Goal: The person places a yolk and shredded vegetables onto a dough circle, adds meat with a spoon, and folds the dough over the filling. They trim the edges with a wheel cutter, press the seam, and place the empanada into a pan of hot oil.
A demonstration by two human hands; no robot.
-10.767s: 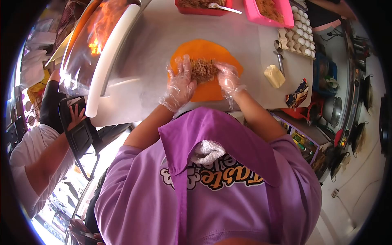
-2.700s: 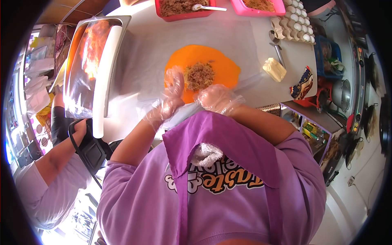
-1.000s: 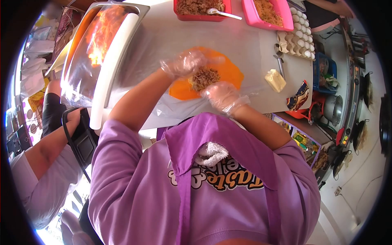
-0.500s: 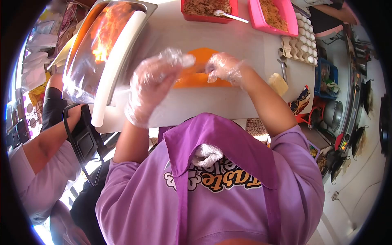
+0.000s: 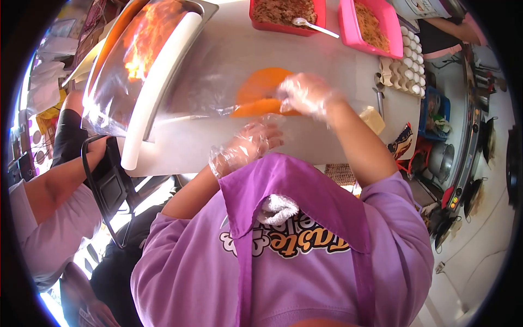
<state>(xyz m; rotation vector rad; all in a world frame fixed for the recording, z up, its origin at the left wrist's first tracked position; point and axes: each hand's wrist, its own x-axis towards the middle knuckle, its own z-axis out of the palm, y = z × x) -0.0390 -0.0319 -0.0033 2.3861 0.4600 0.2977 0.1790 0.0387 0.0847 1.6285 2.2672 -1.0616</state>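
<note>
A flat round of orange dough (image 5: 265, 80) lies on the table, with clear plastic film around its lower edge. Along its near side runs a folded orange strip (image 5: 260, 107). My right hand (image 5: 309, 96), in a clear plastic glove, is over the dough's right part with its fingers curled down. Whatever those fingers pinch is hidden and slightly blurred. Nearer to my body, my left hand (image 5: 255, 137), also gloved, hovers by the table's front with fingers stretched out and nothing in them.
A metal tray (image 5: 210, 7) of orange food under plastic stands left, beside a white roll (image 5: 158, 90). At the back are a red tub (image 5: 261, 25) with a spoon (image 5: 316, 27) and a pink tub (image 5: 348, 34). An egg tray (image 5: 393, 73) stands right. Another person's arm (image 5: 65, 171) is left.
My left hand has come down from beside the dough toward my body, its fingers spreading. My right hand stays over the dough, moved slightly. The view has shifted a little.
</note>
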